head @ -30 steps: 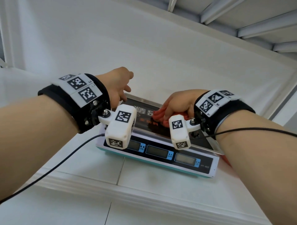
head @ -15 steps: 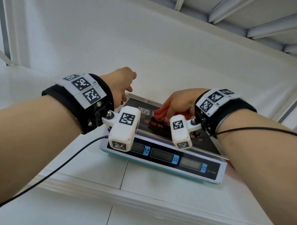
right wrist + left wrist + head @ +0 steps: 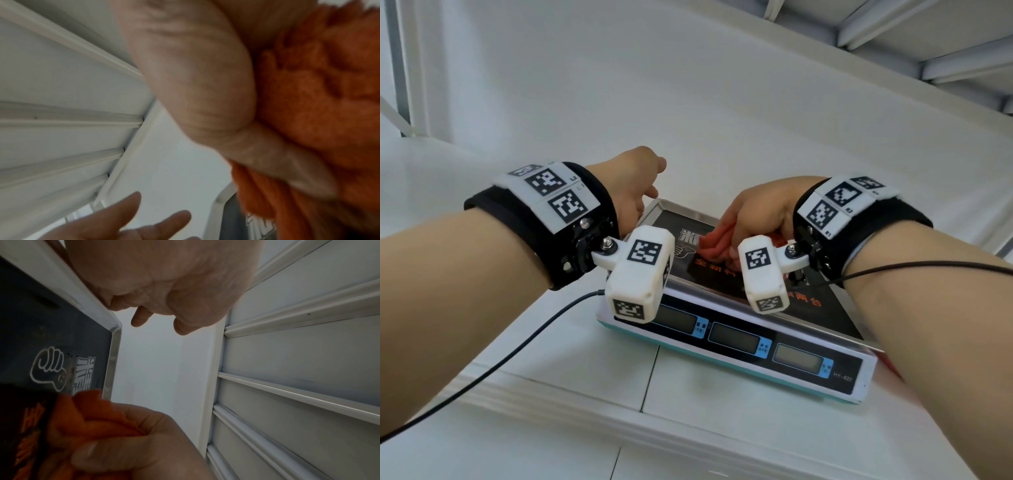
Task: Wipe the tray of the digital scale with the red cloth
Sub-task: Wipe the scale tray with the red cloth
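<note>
The digital scale (image 3: 743, 342) stands on a white shelf, and its steel tray (image 3: 671, 206) carries a dark printed sticker. My right hand (image 3: 753, 212) grips the bunched red cloth (image 3: 717, 244) and presses it onto the far middle of the tray. The right wrist view shows my right hand (image 3: 195, 81) with thumb and palm wrapped round the cloth (image 3: 318, 97). My left hand (image 3: 638, 192) rests against the tray's far-left edge, fingers loose and holding nothing. In the left wrist view its palm (image 3: 174, 280) lies on the tray rim (image 3: 112, 353), with the cloth (image 3: 92, 415) close by.
The white shelf (image 3: 585, 370) has a raised front lip below the scale. Behind it a white wall (image 3: 688, 102) rises, and ribbed white panels (image 3: 298, 353) close in overhead. Black cables (image 3: 493, 363) trail from both wrist cameras. Three blank displays (image 3: 734, 337) face me.
My right hand has slid the cloth a little toward the tray's left side. The left hand stays at the tray's edge. The view has shifted slightly.
</note>
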`<move>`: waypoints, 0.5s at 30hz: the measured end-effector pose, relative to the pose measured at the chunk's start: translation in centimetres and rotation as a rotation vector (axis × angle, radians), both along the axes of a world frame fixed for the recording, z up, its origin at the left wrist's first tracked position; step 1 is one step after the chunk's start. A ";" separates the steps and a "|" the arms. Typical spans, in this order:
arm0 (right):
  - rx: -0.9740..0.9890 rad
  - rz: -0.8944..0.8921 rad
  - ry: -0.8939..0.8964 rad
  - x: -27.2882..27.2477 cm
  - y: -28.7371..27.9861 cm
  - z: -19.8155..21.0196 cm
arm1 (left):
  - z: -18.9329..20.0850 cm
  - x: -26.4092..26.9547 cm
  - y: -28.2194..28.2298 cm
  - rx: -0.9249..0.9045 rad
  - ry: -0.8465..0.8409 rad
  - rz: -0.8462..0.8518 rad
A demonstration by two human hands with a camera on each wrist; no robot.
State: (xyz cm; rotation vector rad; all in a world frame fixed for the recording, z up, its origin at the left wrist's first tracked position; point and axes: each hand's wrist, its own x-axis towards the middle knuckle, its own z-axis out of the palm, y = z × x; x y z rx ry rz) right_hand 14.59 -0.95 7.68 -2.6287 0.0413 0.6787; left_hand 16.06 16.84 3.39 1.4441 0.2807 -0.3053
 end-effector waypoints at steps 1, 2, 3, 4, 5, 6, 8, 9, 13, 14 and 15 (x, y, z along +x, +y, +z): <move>-0.009 -0.019 -0.034 0.1 0.0 0.1 | 0.1 -0.2 0.0 0.005 0.005 -0.012; -0.012 -0.038 -0.079 0.4 0.1 0.0 | 0.2 -0.3 0.1 0.012 0.011 -0.026; -0.008 -0.054 -0.103 0.5 0.2 -0.2 | 0.2 -0.6 0.2 0.022 0.017 -0.043; -0.007 -0.062 -0.102 0.7 0.3 -0.5 | 0.3 -1.0 0.3 0.030 0.021 -0.059; -0.019 -0.057 -0.095 0.8 0.5 -0.8 | 0.4 -1.3 0.5 0.032 0.025 -0.070; -0.039 -0.045 -0.096 0.9 0.7 -1.0 | 0.4 -1.7 0.6 0.026 0.028 -0.077; -0.060 -0.017 -0.131 1.2 0.8 -1.3 | 0.6 -2.2 0.7 0.002 0.036 -0.085; -0.039 -0.008 -0.133 1.2 0.7 -1.3 | 0.6 -2.4 0.7 -0.006 0.040 -0.085; 0.091 0.026 0.037 0.5 0.3 -0.3 | 0.7 -2.8 0.6 -0.034 0.038 -0.099; 0.106 0.017 0.051 0.6 0.2 -0.1 | 0.7 -2.9 0.6 -0.042 0.033 -0.095; 0.108 -0.011 0.038 0.8 0.2 -0.1 | 0.7 -2.9 0.6 -0.047 0.031 -0.090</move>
